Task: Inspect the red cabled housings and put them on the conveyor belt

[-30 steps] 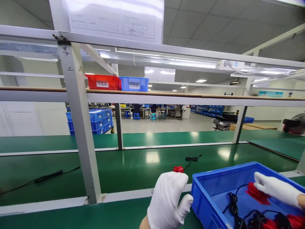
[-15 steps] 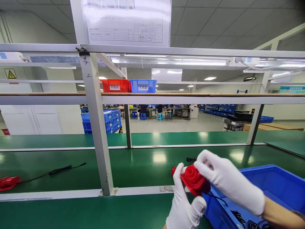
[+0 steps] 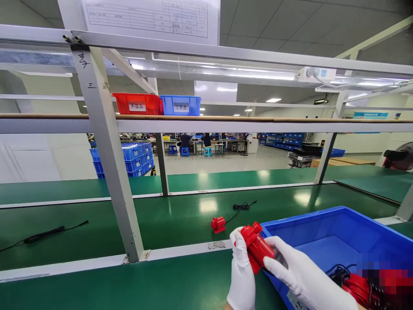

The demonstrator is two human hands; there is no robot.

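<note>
Both hands wear white gloves. My left hand [image 3: 241,262] grips the flanged end of a red plastic part [image 3: 258,246] from the left. Around its cylindrical end on the right, my right hand [image 3: 287,262] has its thumb and fingers closed. The part is tilted, above the front edge of the green bench and beside the near left corner of a blue bin [image 3: 322,219]. Farther back on the green surface lies another red part [image 3: 218,224], with a coiled black cable [image 3: 241,206] running from it.
More red parts [image 3: 358,288] and black cables are in the bin at the lower right. A metal post [image 3: 112,163] rises at the left, with a black cable [image 3: 48,234] beyond it. Red [image 3: 138,103] and blue [image 3: 180,105] boxes stand on the shelf above.
The view has shifted right. The held part has been turned so its cylinder points toward my right hand. The red part on the bench and the red parts in the bin now show.
</note>
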